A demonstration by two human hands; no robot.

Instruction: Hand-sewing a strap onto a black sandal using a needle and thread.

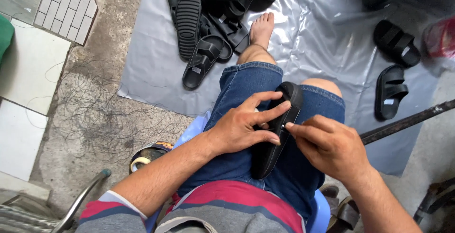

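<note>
The left hand point(244, 125) lies spread over a black sandal point(279, 129), fingers stretched across its upper side and thumb reaching toward the toe end, pressing it against the lap. The right hand point(329, 145) pinches the sandal's edge near its strap between thumb and forefinger, the other fingers curled in. So both hands grasp the same sandal, which rests tilted on the person's thighs, on blue denim shorts point(256, 166), toe end pointing away from the body.

The person sits on a pale blue plastic stool point(320, 211), 1 bare foot point(262, 28) stretched out onto a grey plastic sheet point(313, 39) spread on the floor. On the sheet, ahead and to the left, lies a heap of black sandals point(208, 20), some upside down with ribbed soles showing. To the right, 2 more black sandals point(393, 67) lie apart from the heap. A dark metal bar point(407, 121) crosses the right edge. Tangled thin threads point(90, 114) cover the concrete floor on the left.
</note>
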